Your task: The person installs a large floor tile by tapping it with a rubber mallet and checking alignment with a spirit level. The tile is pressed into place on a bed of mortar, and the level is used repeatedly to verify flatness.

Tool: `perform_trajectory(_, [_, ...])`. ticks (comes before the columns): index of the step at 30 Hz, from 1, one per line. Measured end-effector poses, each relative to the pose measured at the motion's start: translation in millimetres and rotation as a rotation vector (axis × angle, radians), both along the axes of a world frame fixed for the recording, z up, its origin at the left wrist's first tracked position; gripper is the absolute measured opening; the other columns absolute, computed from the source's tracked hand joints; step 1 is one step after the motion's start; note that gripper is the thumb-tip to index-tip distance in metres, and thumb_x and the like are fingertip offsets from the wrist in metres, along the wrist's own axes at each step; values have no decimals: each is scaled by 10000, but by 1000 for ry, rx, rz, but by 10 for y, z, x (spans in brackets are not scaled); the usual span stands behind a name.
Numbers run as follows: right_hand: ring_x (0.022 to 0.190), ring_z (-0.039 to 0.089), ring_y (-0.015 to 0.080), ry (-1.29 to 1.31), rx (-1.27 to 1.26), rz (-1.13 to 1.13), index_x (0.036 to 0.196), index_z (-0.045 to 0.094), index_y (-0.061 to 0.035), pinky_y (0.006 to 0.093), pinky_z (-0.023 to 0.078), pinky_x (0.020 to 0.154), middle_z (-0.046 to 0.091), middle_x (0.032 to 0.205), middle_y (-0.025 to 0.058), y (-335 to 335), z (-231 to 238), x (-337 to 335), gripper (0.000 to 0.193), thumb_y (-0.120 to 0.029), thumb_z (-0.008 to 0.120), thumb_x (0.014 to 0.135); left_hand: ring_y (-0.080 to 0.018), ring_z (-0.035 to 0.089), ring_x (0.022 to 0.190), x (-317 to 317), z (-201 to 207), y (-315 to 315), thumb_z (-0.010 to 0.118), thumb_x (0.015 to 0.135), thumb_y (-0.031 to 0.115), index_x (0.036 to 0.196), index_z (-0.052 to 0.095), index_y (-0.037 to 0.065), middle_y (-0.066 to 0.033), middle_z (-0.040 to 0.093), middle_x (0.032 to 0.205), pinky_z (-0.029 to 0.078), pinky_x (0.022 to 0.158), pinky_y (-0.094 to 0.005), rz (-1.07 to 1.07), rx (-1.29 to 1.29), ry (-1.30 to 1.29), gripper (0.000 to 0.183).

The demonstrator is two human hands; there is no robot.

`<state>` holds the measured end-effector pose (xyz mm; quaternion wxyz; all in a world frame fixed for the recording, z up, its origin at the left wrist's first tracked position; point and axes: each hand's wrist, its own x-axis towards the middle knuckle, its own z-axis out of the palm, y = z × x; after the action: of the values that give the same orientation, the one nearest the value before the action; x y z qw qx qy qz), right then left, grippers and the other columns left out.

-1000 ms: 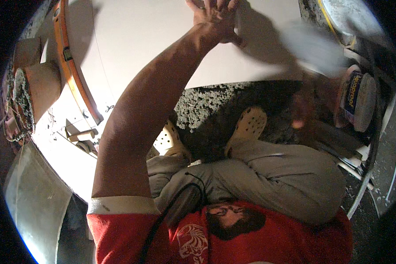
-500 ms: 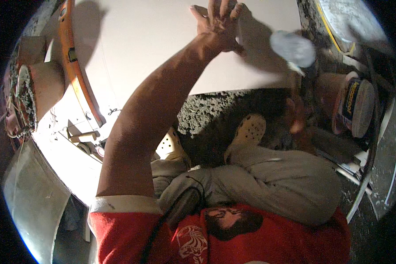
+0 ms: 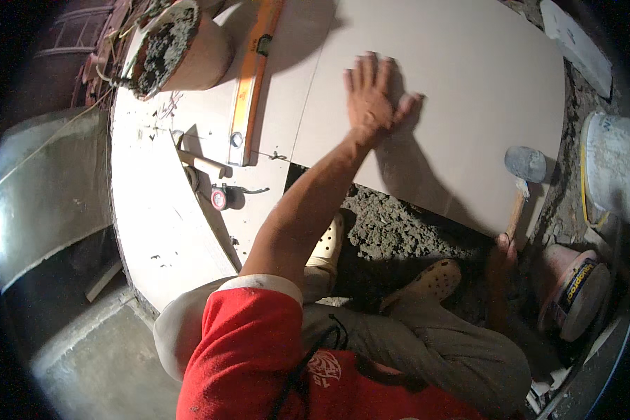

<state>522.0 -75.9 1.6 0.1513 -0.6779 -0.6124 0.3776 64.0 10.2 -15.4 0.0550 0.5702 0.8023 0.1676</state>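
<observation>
My left hand (image 3: pixel 372 105) lies on the pale floor tile (image 3: pixel 483 84) with its fingers spread, holding nothing. Low at the right, my right hand (image 3: pixel 502 253) is closed round the wooden handle of a rubber mallet (image 3: pixel 525 164). The mallet's grey head is over the tile's near right corner; I cannot tell whether it touches. Rough grey mortar (image 3: pixel 399 224) shows along the tile's near edge, in front of my cream clogs (image 3: pixel 427 283).
An orange spirit level (image 3: pixel 248 91) lies on tiles at the left, near a mortar-filled bucket (image 3: pixel 189 56) and a tape measure (image 3: pixel 219 198). A hammer (image 3: pixel 201 162) rests close by. On the right are a white pail (image 3: pixel 612 161) and a tipped pinkish tub (image 3: pixel 574 290).
The view has shifted, so the level and bucket appear further right. The mallet, blurred before, is now sharp over the tile's corner. My left hand remains spread at the tile.
</observation>
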Motion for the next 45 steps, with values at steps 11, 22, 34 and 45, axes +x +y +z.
perform_trajectory(11, [1021, 640, 318, -112, 134, 142, 1224, 619, 57, 441, 516, 918, 653, 1135, 198, 261, -390, 220, 389, -307, 548, 1110, -410, 355, 1507, -471, -148, -290, 581, 983, 410, 1459, 489, -21, -226, 469, 1551, 220, 1262, -580, 359, 283, 45, 648])
perform_trajectory(22, [902, 589, 162, 286, 601, 98, 1244, 620, -6, 302, 516, 770, 631, 1049, 53, 1487, 218, -462, 479, -446, 472, 1126, -441, 255, 1565, -434, -36, -292, 532, 978, 408, 1507, 444, -64, -263, 425, 1602, 102, 1290, -614, 372, 235, -52, 714])
perform_trajectory(34, [838, 593, 205, 232, 392, 34, 1157, 621, 18, 348, 506, 695, 641, 962, 101, 1477, 688, -849, 423, -376, 471, 1129, -418, 213, 1589, -410, 37, -291, 521, 1006, 476, 1537, 460, -14, -205, 426, 1630, 30, 1285, -654, 413, 119, 50, 725])
perform_trajectory(45, [904, 678, 298, -17, 371, 390, 1160, 633, 60, 413, 540, 791, 698, 1046, 201, 1183, 424, -799, 343, -254, 505, 1113, -415, 227, 1583, -450, 61, -280, 503, 1013, 474, 1531, 484, -10, -200, 440, 1624, 25, 1291, -637, 408, 32, 59, 709])
